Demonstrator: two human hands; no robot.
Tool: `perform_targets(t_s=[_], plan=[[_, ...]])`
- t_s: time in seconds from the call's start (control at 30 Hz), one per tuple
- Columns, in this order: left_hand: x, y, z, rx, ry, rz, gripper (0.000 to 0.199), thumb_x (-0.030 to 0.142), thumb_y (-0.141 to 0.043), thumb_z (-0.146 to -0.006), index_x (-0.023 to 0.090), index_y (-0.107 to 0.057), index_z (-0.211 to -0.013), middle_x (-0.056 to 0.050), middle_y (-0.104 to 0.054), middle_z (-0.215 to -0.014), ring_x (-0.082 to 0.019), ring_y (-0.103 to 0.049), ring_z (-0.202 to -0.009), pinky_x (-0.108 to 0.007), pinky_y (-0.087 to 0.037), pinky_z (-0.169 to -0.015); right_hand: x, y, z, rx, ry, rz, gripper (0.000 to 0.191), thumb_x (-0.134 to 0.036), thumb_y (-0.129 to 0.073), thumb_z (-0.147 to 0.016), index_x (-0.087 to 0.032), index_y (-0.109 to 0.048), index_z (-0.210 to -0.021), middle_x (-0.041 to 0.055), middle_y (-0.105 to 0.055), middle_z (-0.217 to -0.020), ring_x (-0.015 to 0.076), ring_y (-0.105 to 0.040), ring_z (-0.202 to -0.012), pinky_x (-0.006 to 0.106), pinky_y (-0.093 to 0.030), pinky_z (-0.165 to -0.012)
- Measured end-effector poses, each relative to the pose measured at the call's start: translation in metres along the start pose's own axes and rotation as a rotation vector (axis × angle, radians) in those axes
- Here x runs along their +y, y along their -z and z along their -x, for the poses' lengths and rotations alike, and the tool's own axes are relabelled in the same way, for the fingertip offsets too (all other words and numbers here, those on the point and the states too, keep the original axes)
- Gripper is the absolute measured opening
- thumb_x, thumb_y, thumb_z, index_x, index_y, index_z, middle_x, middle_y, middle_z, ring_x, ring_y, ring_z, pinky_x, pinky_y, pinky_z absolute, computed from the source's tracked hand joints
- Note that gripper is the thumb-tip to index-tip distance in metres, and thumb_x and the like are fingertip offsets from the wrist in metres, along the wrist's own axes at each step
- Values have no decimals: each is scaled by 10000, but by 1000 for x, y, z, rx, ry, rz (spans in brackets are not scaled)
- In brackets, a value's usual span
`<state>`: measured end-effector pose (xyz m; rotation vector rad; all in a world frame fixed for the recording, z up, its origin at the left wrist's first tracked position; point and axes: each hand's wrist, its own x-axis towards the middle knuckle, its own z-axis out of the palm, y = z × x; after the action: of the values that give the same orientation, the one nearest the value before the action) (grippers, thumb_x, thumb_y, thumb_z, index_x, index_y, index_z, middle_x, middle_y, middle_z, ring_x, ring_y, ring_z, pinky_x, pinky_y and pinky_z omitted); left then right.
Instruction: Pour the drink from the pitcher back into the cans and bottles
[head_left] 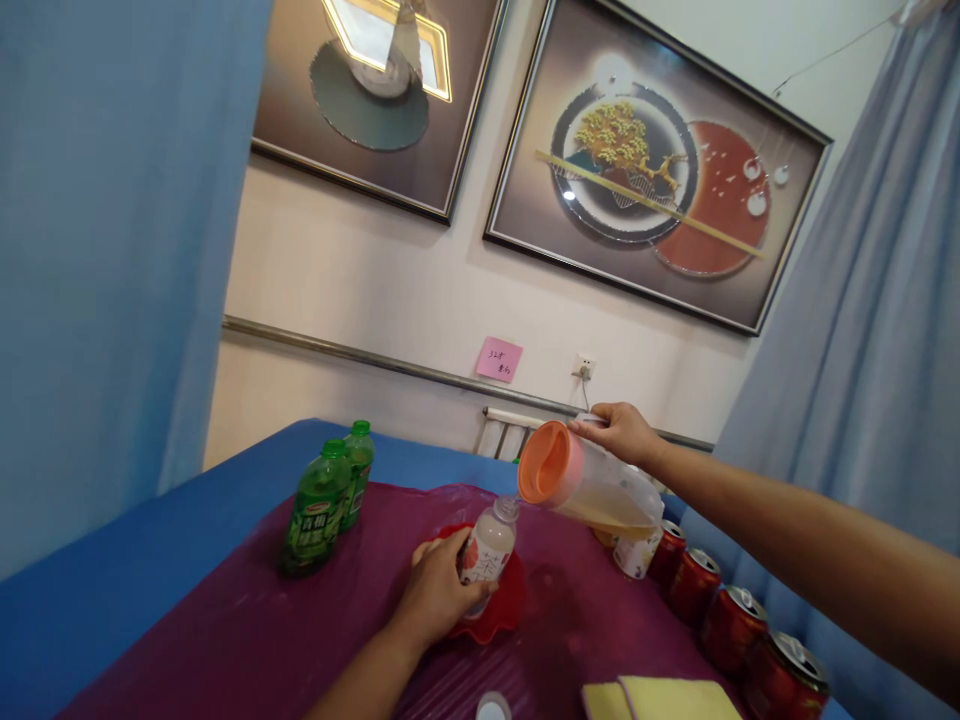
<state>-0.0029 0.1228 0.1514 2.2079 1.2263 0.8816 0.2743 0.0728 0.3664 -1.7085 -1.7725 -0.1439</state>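
Observation:
My left hand (439, 590) is wrapped round a clear plastic bottle (489, 545) with a printed label, its mouth uncapped. The bottle leans slightly over a red scalloped dish (504, 605). By its handle, my right hand (619, 435) holds a clear pitcher (600, 490) with an orange lid (546, 465). The pitcher is tipped on its side, its lid close to the bottle's mouth, with pale yellowish liquid along its lower wall. Whether liquid is flowing into the bottle is too small to make out.
Two green bottles (316, 515) stand at the left on the purple sheet (247, 620). Several red cans (731, 625) line the right edge, near a white patterned container (636, 553). Yellow cloths (667, 698) and a white cap (493, 706) lie at the front. Blue curtains (112, 250) hang at both sides.

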Motion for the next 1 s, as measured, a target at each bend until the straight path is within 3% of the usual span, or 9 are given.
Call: perform_targets(t_s=[1.0], plan=[[1,1,1,-4,-8,12,597,407,-800,-614,258,-640,-1169,-13,-733,-1076,-250,-613,-1045,-341,-344,-981,-8,1,4,-23,-13,44,568,-733,-576,-719,-233,-355,-562,-65,-293,-522,96,-283,-517,261,-196,-472]])
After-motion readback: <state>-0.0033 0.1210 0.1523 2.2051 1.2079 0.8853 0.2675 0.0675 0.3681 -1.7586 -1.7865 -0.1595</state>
